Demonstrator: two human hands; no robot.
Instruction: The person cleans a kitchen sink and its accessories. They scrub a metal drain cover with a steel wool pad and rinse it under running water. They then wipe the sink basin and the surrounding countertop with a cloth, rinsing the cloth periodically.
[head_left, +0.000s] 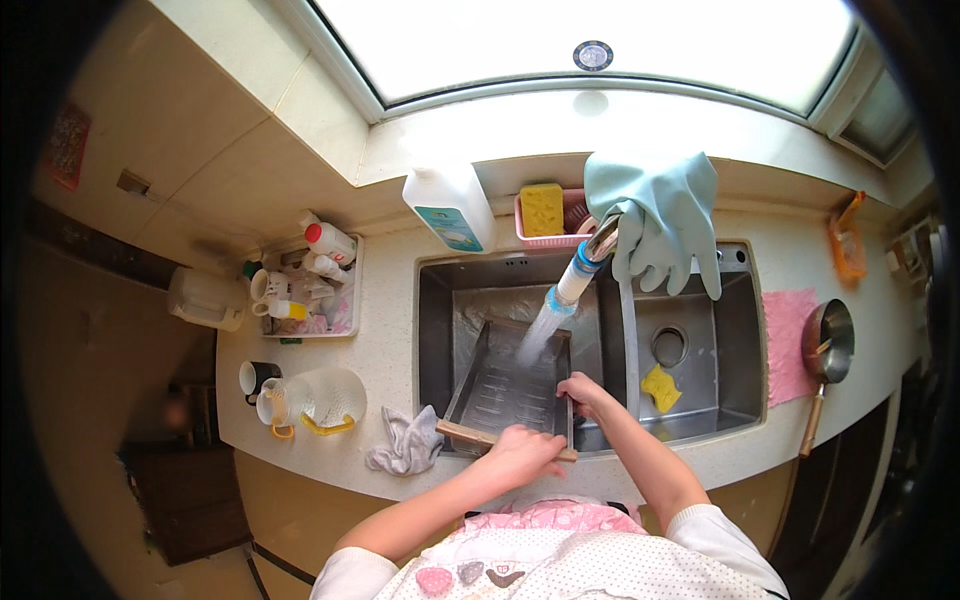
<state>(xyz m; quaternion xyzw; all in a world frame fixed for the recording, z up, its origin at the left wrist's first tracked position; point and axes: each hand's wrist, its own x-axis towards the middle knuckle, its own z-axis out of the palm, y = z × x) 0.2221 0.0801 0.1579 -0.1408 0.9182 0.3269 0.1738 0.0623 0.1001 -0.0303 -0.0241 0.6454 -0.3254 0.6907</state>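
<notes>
A shallow drawer-like tray (517, 390) with a wooden front edge (469, 433) lies tilted in the left basin of the steel sink (435, 300). Its near end rests over the sink's front rim. My left hand (525, 452) is closed over the wooden edge. On the tray's right side wall, my right hand (583, 394) has its fingers curled around the rim. Water (536, 341) runs from the faucet extension (571, 283) onto the far part of the tray.
Pale blue rubber gloves (667, 217) drape over the faucet. A yellow cloth or sponge piece (661, 388) lies in the right basin. Left are a grey rag (409, 441), a glass pitcher (322, 401) and a mug (259, 377). A small pan (829, 341) sits right; a white bottle (450, 210) stands behind.
</notes>
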